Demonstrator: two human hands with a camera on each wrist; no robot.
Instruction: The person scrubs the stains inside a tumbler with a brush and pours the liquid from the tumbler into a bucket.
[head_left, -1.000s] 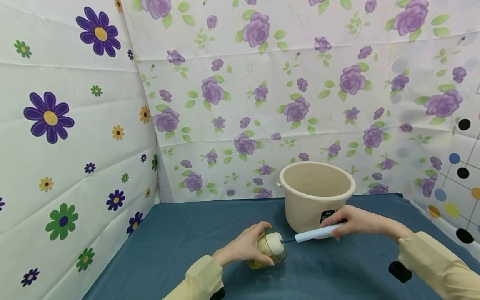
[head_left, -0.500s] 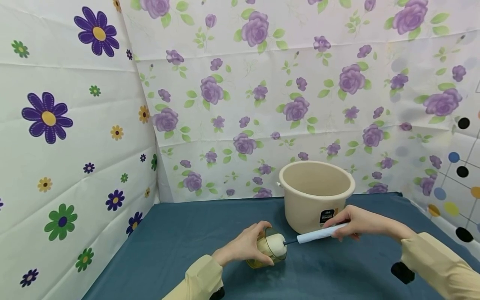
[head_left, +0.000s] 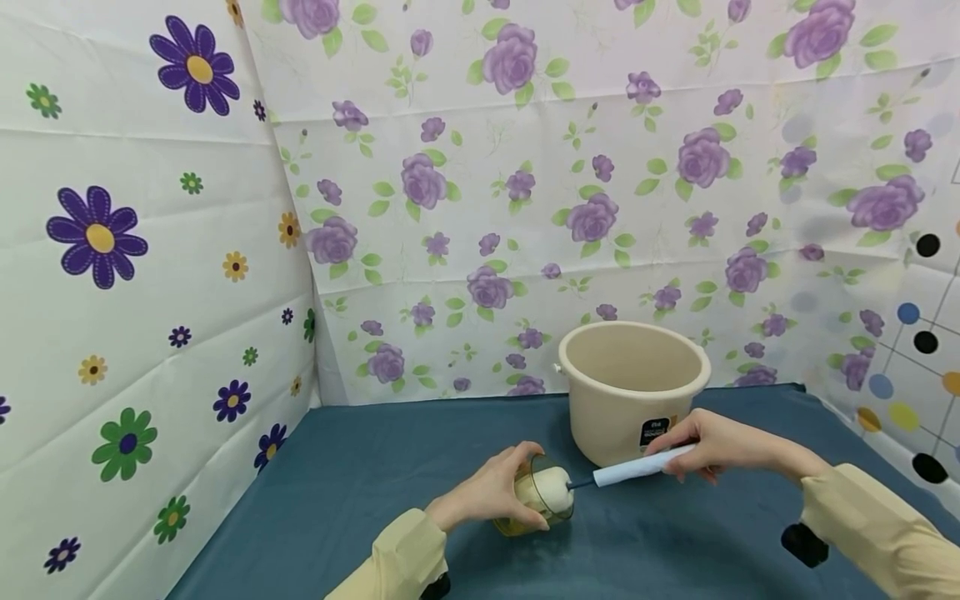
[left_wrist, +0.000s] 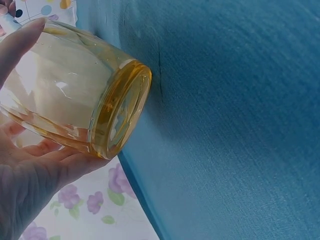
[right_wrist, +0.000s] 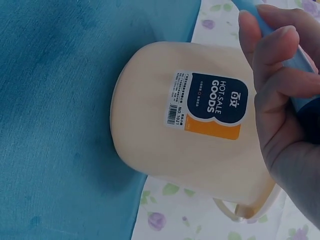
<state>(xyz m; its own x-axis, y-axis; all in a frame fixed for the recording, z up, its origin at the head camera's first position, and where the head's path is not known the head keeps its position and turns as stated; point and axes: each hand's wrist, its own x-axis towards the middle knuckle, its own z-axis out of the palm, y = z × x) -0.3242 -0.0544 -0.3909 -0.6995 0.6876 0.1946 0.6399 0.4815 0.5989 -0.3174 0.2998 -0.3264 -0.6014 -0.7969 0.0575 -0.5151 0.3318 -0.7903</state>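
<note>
My left hand (head_left: 491, 490) grips a yellow-tinted glass cup (left_wrist: 65, 80) tilted on its side, its mouth facing right. Inside the cup sits the white sponge head (head_left: 553, 488) of a cup brush. A thin dark rod joins that head to a pale blue handle (head_left: 633, 468), which my right hand (head_left: 708, 447) holds between thumb and fingers. In the left wrist view the cup's thick amber base (left_wrist: 122, 110) points toward the blue cloth. The right wrist view shows fingers (right_wrist: 275, 60) curled round the handle.
A cream plastic bucket (head_left: 622, 425) with a dark and orange label (right_wrist: 217, 100) stands just behind the brush handle. Dark blue cloth (head_left: 390, 450) covers the table. Flower-printed sheets (head_left: 450, 208) hang along the back and left sides.
Between one second and half a second ago, the right hand and brush handle shifted slightly right, drawing the sponge a little outward. Since then both hands look nearly still.
</note>
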